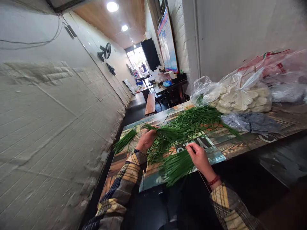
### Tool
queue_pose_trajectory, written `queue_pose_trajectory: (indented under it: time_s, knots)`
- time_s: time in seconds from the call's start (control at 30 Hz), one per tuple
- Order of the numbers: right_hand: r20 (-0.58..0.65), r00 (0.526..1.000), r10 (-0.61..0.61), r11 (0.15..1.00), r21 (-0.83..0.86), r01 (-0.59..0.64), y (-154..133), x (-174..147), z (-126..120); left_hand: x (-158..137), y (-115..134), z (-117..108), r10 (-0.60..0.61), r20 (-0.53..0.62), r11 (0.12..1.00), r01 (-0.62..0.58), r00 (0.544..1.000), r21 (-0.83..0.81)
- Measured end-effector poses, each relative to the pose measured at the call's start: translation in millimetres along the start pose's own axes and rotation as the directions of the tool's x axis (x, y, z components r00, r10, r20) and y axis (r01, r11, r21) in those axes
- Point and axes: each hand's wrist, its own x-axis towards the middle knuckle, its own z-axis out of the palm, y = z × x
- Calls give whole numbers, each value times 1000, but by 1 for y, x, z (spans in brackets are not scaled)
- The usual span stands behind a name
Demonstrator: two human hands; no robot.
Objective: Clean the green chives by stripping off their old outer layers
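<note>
My left hand (147, 140) is closed around a bunch of green chives (168, 132), whose stalks stretch to the right above the table. My right hand (199, 157) is pinched shut, thumb against fingers; anything between the fingertips is too small to name. Just below and left of it lies an even bundle of chives (178, 166) at the near table edge. A thin stick (203, 179) extends from near this bundle down past my right wrist. Another chive bundle (125, 141) with a thin stick at its end lies left of my left hand. A loose heap of chives (198, 117) spreads behind both hands.
The patterned table top (232, 145) runs to the right. On it stand a clear bag of pale flat pieces (242, 97), a dark crumpled bag (251, 122) and red-white plastic bags (280, 68). A bench (150, 103) and a cluttered table stand beyond; a white wall (52, 127) is at left.
</note>
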Motion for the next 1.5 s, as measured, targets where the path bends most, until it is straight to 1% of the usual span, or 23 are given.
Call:
queue_pose_trajectory:
  time_s: [0.07,0.17,0.23,0.3,0.33,0.37,0.43,0.47,0.5,0.53,0.57,0.6,0.63,0.67,0.7,0.77,0.83,0.87,0.93,1.0,1.2,1.4,1.5]
  knots:
    - [8,1000,7,1000,3,-7,2,-1,0,-21,-16,-26,-55,-22,986,58,998,156]
    - [22,999,28,999,-23,-27,5,-3,-1,-47,-28,-58,-61,-65,955,77,996,286]
    - [18,999,41,998,-45,-41,6,-4,-2,-56,-29,-74,-26,-112,934,64,993,352]
    - [12,999,48,997,-62,-48,6,-5,-2,-59,-28,-87,63,-226,892,46,972,449]
    - [13,999,49,997,-68,-48,6,-5,-2,-58,-28,-93,135,-296,861,36,946,507]
    - [15,999,49,996,-74,-47,6,-6,-2,-56,-27,-97,218,-358,824,26,908,566]
    - [19,999,44,996,-81,-43,5,-6,-1,-52,-27,-100,391,-421,731,2,819,682]
    - [21,999,41,996,-84,-39,5,-6,-1,-49,-27,-97,463,-414,679,-14,784,734]
    - [22,999,37,996,-87,-35,4,-6,-1,-47,-28,-91,520,-388,627,-31,761,779]
    - [24,999,32,995,-91,-30,4,-6,-1,-45,-29,-82,555,-345,573,-48,757,818]
    - [27,999,27,995,-97,-24,4,-5,-1,-44,-31,-70,558,-276,525,-76,783,848]
    - [29,999,22,994,-104,-19,4,-5,-1,-42,-34,-56,535,-186,495,-127,824,860]
    - [31,999,19,994,-112,-16,3,-5,0,-41,-37,-41,492,-83,476,-188,867,859]
    - [35,999,17,993,-119,-13,3,-5,0,-40,-41,-26,444,21,459,-247,896,853]
    - [38,999,16,992,-122,-11,3,-5,1,-39,-45,-11,402,114,435,-300,908,849]
    - [46,999,15,992,-122,-10,3,-4,2,-36,-55,11,338,270,369,-391,902,844]
    - [51,999,18,992,-127,-12,3,-4,2,-32,-64,24,296,357,274,-436,886,857]
    - [50,999,21,991,-135,-14,3,-3,3,-30,-68,26,287,362,223,-429,887,875]
    - [49,998,29,988,-150,-21,2,-3,3,-26,-74,24,288,327,139,-377,900,916]
    - [52,998,35,989,-148,-27,2,-2,3,-22,-77,18,284,301,99,-340,910,935]
    - [48,997,63,990,-130,-56,5,-3,4,-20,-80,5,249,309,45,-330,918,943]
    - [35,992,125,974,-192,-116,7,-7,5,-23,-78,5,224,281,23,-294,933,956]
    - [48,991,126,981,-151,-118,2,-5,9,-22,-78,6,214,276,16,-286,937,958]
